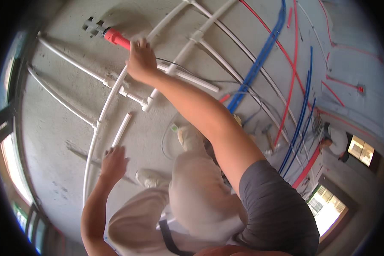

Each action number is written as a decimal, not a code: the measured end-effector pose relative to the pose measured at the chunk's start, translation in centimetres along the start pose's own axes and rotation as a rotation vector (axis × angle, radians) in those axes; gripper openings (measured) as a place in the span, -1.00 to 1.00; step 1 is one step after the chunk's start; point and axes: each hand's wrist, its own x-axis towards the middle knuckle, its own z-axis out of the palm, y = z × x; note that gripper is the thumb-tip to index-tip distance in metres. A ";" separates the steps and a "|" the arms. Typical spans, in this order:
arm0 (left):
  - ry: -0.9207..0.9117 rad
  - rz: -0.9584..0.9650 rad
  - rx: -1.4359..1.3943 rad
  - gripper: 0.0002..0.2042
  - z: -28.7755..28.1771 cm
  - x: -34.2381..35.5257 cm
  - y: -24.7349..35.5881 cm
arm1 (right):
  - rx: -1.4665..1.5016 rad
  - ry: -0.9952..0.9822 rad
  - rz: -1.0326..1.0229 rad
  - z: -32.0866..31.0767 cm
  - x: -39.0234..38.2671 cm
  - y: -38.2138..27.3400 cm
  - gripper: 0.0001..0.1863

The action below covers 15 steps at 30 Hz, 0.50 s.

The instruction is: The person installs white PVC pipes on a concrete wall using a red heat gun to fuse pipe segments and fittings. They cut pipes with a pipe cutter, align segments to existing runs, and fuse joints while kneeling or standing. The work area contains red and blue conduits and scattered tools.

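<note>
My right hand (141,59) reaches far out at the upper middle, its fingers closed round the red handle of a pipe fusion welder (117,38). The tool's grey metal heating head (93,27) points up and left, away from me. Lower down on the left, my left hand (114,163) is at the near end of a short white plastic pipe (123,127). Motion smears its fingers, and I cannot make out whether they grip the pipe. Beside both hands runs a joined frame of white pipes (106,106) with tee fittings.
A loose white pipe (196,80) lies beyond my right forearm. Blue conduits (260,59) and red conduits (293,81) run along the right. A hammer (269,138) rests among cables. Another person (335,141) is at the far right. Windows line the left edge.
</note>
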 end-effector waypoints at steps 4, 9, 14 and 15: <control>-0.310 -0.443 0.068 -0.48 -5.2 -17.2 -3.5 | 0.153 -0.193 0.131 -15.4 -16.9 2.2 -0.27; -0.323 -0.502 -0.155 -0.61 -17.9 -33.5 5.4 | 0.041 -0.508 0.737 -44.4 -38.4 3.7 -0.52; -0.295 -0.909 -0.862 -0.81 -32.8 -32.3 20.0 | -0.251 -0.683 0.662 -68.6 -53.8 3.0 -0.64; -0.264 -0.830 -0.791 -0.80 -35.1 -29.9 21.9 | -0.423 -0.803 0.387 -71.7 -55.0 3.3 -0.65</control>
